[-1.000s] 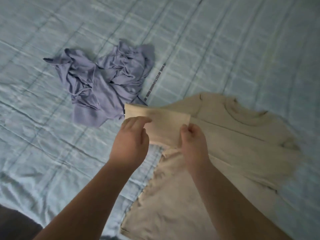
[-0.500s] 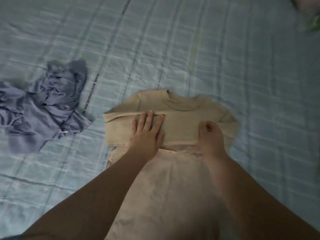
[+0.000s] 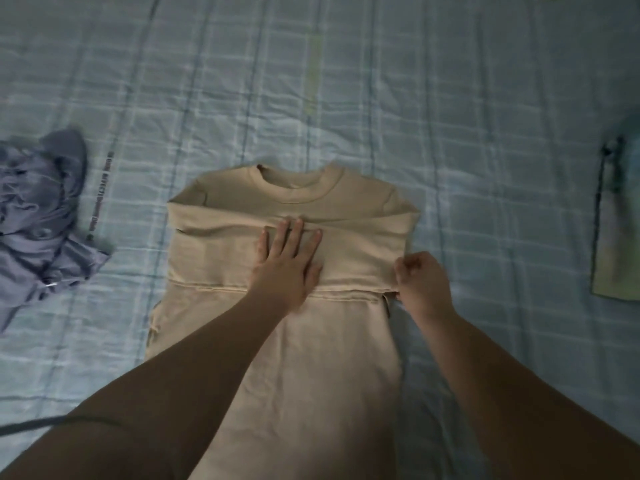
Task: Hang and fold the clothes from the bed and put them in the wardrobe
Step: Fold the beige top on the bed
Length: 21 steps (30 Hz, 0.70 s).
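Rightward since the earlier frame went the right hand (image 3: 424, 282), out to the beige shirt's (image 3: 287, 358) edge. Crumpled purple clothing (image 3: 38, 216) lay on the bed (image 3: 346, 81) at left. Mid-bed the shirt lay flat, sleeves folded across; the left hand (image 3: 287, 265) pressed it, grip spread, while the right grip pinched the folded edge.

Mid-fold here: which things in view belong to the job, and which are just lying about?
Job: beige top, left hand pressing flat on its folded sleeves, right hand pinching its right edge; crumpled purple garment, waiting on the bed.
Lying about: flat greenish item at the right edge, too blurred to identify; grey cable, lower left.
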Motion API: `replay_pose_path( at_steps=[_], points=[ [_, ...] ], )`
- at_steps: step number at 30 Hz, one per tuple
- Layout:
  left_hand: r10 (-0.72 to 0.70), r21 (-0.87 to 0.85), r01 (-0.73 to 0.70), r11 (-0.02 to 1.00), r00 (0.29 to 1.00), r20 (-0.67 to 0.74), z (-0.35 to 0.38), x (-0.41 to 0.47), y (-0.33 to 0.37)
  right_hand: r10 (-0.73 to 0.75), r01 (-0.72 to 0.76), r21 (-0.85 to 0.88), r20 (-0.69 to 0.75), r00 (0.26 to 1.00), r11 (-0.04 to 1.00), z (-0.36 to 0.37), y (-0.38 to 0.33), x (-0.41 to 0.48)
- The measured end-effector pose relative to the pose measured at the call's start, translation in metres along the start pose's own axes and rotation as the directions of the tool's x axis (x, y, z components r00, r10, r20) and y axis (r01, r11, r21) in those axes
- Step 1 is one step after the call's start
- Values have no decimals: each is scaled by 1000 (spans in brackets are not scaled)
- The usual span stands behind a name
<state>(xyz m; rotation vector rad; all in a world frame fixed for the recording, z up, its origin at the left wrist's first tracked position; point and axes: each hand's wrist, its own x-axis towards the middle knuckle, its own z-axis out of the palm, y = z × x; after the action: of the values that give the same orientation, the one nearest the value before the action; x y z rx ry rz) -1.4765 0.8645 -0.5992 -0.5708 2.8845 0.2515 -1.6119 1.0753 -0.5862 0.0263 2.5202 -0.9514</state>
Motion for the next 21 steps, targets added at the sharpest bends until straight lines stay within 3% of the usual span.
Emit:
replay_pose_path(
  at_steps=[10,13,16,19,21],
  points=[
    [72,-144,-72,987,997,-1,-19,-41,-23,56,-57,1,-150,987,998,0,-14,-76],
    [75,-180,-69,981,997,24,-22,-79,-36,-4,1,-20,-165,986,1000,16,-10,-129],
    [108,-181,-98,979,993,49,-19,-129,-51,-117,97,-158,-123,985,983,36,1,-187],
    [107,-202,-92,975,992,65,-12,-188,-71,-59,52,-204,-28,998,978,50,23,-232],
    [26,-264,0,965,995,97,-2,-224,-90,-39,42,-246,15,999,968,53,42,-251]
  ],
)
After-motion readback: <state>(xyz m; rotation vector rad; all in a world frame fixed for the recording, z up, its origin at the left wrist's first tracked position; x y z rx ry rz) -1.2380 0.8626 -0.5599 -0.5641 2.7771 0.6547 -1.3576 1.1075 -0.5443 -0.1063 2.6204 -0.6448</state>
